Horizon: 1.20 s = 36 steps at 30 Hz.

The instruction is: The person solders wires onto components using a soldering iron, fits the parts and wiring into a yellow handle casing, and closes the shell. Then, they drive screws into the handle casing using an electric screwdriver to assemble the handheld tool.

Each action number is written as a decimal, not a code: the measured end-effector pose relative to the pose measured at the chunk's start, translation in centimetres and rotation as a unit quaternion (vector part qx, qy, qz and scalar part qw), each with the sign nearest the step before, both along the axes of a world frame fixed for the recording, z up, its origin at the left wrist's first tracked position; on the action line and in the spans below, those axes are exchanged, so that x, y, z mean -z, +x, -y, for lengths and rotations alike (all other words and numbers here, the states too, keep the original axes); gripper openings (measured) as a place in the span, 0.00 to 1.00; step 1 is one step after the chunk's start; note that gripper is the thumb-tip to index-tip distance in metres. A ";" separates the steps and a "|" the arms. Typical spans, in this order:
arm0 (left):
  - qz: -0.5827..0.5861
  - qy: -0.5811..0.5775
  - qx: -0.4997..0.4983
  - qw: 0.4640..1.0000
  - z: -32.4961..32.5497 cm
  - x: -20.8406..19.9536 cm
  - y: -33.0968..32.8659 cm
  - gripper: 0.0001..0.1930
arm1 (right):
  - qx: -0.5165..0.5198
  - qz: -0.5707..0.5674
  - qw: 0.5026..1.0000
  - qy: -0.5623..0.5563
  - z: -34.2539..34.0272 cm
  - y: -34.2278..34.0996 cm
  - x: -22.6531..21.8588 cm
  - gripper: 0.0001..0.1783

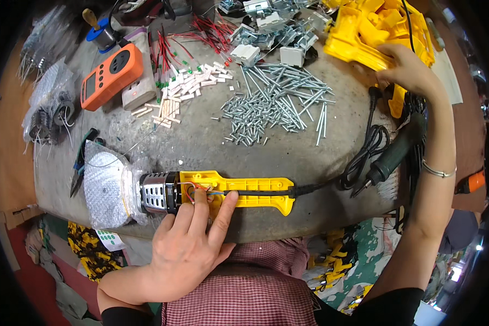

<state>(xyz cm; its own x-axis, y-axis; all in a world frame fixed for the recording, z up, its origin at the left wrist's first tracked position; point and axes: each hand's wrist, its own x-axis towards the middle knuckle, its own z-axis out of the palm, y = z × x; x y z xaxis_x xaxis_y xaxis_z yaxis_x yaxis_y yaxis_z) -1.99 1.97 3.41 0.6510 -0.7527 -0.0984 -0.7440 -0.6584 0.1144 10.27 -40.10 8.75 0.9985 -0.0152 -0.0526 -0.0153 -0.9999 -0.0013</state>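
Where the yellow handle [283,203] lies open: its half shell rests hollow side up on the bench [195,152], joined at its wide end to the slotted metal cage [156,191].
Black cord [261,193] and coloured wires [218,193]: laid along the shell, so this part looks done or nearly so; some of the wiring is hidden by the left hand [183,258].
Screws [255,111]: heaped on the bench beyond the handle, none visible in the shell; with no second half on top either, covering and fastening appear to be left.
Left hand: fingers spread, index tip on the cord and middle tip at the wires, seemingly pressing, wrapped around nothing. The handle lies just beyond the palm, under those fingertips.
Right hand [414,69]: well apart from the handle, at the near edge of the heaped yellow parts [358,33]; I cannot tell whether it grasps one.
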 end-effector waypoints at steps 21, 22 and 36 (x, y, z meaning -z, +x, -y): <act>0.027 -0.068 0.029 0.997 -0.8 0.4 0.0 0.41 | -0.017 0.145 0.486 0.862 -15.9 -12.6 2.9 0.21; 0.018 -0.069 0.027 0.997 -0.7 0.6 -0.1 0.41 | 0.028 0.222 0.675 0.703 -16.9 -13.3 3.0 0.19; 0.079 -0.049 0.029 0.995 -0.7 1.8 -0.5 0.38 | 0.176 0.193 0.761 0.594 -22.2 -15.5 5.8 0.06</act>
